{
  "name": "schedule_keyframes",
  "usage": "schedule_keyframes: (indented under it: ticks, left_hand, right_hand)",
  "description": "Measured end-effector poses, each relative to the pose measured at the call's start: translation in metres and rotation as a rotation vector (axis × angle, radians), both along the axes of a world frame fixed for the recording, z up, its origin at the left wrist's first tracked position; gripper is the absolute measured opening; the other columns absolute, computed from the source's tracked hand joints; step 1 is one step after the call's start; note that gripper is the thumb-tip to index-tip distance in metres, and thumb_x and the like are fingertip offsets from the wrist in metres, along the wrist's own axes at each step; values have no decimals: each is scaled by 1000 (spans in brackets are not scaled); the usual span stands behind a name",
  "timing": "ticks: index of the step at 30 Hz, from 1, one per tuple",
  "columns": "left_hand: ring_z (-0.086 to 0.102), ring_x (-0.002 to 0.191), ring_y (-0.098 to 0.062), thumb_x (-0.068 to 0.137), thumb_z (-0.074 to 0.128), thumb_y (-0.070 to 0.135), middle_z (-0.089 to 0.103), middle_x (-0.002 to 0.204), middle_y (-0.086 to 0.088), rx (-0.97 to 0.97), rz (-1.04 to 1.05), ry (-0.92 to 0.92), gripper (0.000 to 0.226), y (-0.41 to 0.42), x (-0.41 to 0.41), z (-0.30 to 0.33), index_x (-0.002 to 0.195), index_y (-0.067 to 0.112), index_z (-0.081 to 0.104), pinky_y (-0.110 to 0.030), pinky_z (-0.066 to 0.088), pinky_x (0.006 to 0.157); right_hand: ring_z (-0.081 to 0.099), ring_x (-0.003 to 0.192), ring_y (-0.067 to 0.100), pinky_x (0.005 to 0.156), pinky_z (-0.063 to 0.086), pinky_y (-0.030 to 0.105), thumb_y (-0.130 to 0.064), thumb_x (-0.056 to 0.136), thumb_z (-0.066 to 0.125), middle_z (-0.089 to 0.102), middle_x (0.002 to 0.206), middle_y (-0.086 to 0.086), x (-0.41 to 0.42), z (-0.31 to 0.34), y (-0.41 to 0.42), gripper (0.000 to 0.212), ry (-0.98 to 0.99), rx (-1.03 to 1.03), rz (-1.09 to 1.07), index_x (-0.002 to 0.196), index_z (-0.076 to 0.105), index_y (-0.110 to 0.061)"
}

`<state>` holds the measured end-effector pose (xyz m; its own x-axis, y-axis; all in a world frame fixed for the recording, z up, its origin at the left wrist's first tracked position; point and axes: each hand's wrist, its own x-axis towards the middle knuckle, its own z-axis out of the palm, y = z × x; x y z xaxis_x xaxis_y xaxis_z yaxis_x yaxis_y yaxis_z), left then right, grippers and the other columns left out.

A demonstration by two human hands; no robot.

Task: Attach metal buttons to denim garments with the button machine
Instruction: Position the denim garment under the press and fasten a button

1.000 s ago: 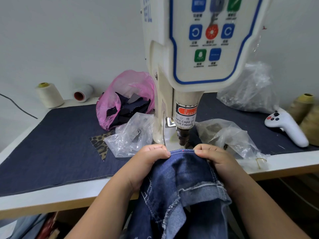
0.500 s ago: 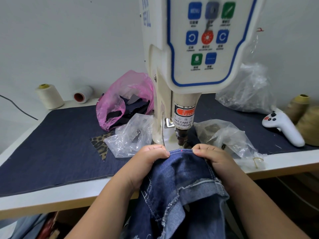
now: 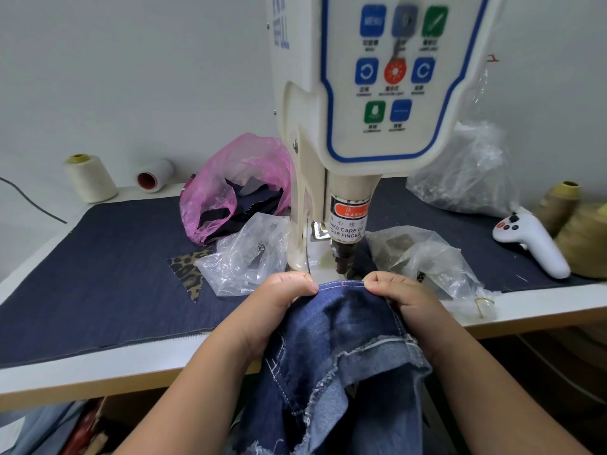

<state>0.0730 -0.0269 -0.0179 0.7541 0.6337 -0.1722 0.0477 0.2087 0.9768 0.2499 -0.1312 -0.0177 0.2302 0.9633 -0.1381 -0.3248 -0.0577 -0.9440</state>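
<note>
The button machine [image 3: 345,126] stands at the middle of my table [image 3: 98,359]. My hands [image 3: 279,300] [image 3: 400,297] pinch the denim garment [image 3: 341,323] at the front edge, below its head. Thread cones [image 3: 90,178] sit at the back left corner, a controller [image 3: 532,244] near the right edge.

Table [image 3: 542,307] bears denim mat [image 3: 98,274], bags [image 3: 239,261], spools [image 3: 90,178].

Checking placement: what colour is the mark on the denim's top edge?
Red-pink dot on the denim garment, head view.

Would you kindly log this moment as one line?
left hand: grips denim garment | right hand: grips garment | edge before button machine punch
</note>
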Motion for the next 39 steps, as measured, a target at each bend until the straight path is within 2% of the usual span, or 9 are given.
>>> schedule_keyframes:
  ticks: [12,19,25,28,34,39]
  left_hand:
    - [27,57,-17,71,55,24,28,68,-5,0,18,14,16,-4,-1,3,62,19,43,-32,20,54]
    - [28,57,-17,70,55,24,29,67,-5,-14,20,23,14,-4,0,3,63,18,44,-32,20,53]
    - [28,58,-19,70,56,24,29,68,-6,-15,24,29,14,-3,0,2,65,17,45,-33,20,54]
    - [29,60,-20,71,56,25,31,71,-7,-23,16,29,15,-3,0,2,72,14,46,-34,21,56]
    - [28,56,-16,70,55,24,28,65,-4,4,31,32,15,-5,0,4,60,19,45,-32,19,53]
    - [28,56,-16,70,55,24,29,65,-4,15,31,35,15,-5,0,5,60,19,45,-32,19,52]
  right_hand:
    - [53,48,7,46,44,17,-13,73,59,53,55,1,0,2,-1,14,47,23,-19,60,61,-11]
    - [53,48,8,46,44,17,-13,72,60,53,56,2,0,1,-1,10,54,23,-27,65,57,-7]
    - [50,49,7,46,42,17,-16,72,61,51,56,1,3,-2,0,12,4,23,-12,60,60,-12]
    - [50,49,6,46,42,17,-17,72,61,51,56,0,4,-3,0,14,-8,26,-4,58,62,-15]
    - [51,48,6,46,43,17,-15,72,60,52,55,0,2,-1,1,15,6,38,-3,57,62,-14]
    - [51,48,7,46,43,17,-15,71,60,51,55,1,2,-1,-1,14,11,33,1,58,61,-14]
